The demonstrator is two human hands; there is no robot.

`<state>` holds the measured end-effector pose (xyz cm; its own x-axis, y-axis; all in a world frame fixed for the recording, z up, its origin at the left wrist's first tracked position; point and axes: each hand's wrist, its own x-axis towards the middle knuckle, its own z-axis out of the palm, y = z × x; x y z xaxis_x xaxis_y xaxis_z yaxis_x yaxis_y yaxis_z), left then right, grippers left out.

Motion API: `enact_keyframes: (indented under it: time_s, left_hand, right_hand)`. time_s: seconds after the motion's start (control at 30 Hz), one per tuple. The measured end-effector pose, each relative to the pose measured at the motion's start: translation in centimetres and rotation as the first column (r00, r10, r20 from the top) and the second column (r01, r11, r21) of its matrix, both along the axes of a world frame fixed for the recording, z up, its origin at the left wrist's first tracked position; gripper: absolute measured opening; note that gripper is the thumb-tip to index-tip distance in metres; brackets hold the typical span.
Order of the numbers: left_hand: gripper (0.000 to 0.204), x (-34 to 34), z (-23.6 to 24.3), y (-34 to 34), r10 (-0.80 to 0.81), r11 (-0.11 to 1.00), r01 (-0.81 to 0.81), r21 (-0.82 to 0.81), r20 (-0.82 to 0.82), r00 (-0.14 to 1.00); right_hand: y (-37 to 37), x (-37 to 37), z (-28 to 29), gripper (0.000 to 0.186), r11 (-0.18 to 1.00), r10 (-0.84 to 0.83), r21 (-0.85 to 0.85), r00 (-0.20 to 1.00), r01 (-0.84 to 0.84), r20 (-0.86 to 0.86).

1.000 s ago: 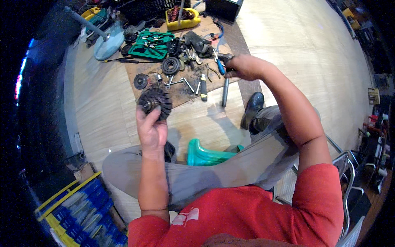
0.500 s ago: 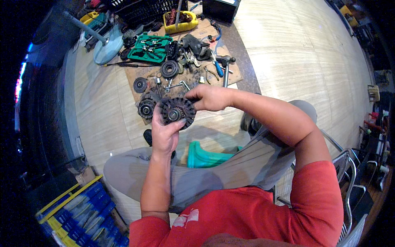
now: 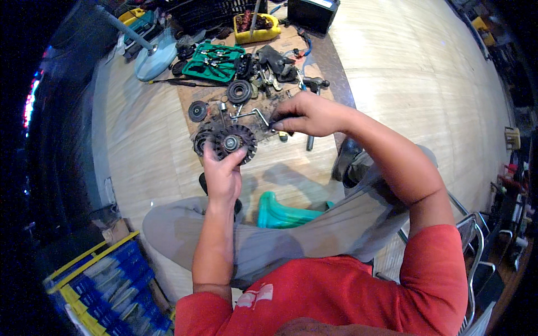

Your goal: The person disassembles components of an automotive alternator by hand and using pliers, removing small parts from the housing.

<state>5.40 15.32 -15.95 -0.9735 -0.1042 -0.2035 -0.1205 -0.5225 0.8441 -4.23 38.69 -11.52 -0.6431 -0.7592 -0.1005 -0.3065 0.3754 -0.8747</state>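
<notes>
My left hand [image 3: 222, 172] grips a round, dark metal rotor [image 3: 246, 136] with a notched rim and a shiny hub, thumb on its near face. Just behind it, partly covered, lies another dark round machine part [image 3: 200, 140] on the cardboard. My right hand [image 3: 307, 113] is apart from the rotor, over the board to its right. Its fingers are pinched together, and whatever is at their tips is too small and dark to make out. A bent metal wrench [image 3: 253, 113] lies beside those fingertips.
On the cardboard lie a dark pulley [image 3: 239, 91], a smaller disc [image 3: 198, 111], a hammer [image 3: 316, 83] and a green tool case [image 3: 214, 63]. Behind are a yellow container [image 3: 256, 36] and a black box [image 3: 312, 15]. A green stool [image 3: 288, 214] stands between my legs.
My right hand has left the rotor's rim and moved right and away over the board. The left hand still holds the rotor, slightly farther forward.
</notes>
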Motion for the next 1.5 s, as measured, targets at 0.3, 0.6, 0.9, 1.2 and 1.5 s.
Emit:
enact_keyframes:
  time_s: [0.3, 0.6, 0.9, 1.2, 1.5]
  left_hand:
    - [0.04, -1.6, -0.6, -3.2, 0.209, 0.964, -0.21, 0.16, 0.024, 0.978]
    - [0.044, -1.4, -0.3, -3.2, 0.113, 0.954, -0.112, 0.278, 0.012, 0.994]
    - [0.059, 0.2, -0.5, 0.5, -0.034, 0.981, 0.031, 0.192, 0.012, 0.999]
    - [0.062, 0.5, -0.3, 1.0, -0.084, 0.988, 0.083, 0.127, 0.002, 0.996]
    - [0.057, -0.1, -0.5, -0.7, -0.049, 0.986, 0.046, 0.161, 0.017, 0.999]
  right_hand:
    - [0.5, 1.4, -1.4, 0.016, 0.93, 0.063, 0.362, 0.943, 0.063, -0.327]
    - [3.6, -1.6, -3.3, 0.018, 0.857, -0.014, 0.465, 0.912, 0.222, -0.41]
    - [0.9, 1.2, -4.1, 0.06, 0.928, 0.174, 0.345, 0.982, -0.139, -0.074]
    - [-2.1, 3.4, -6.6, 0.027, 0.999, -0.043, -0.023, 0.999, 0.044, 0.019]
    - [0.0, 2.4, -6.2, 0.023, 0.965, 0.066, 0.264, 0.955, 0.013, -0.29]
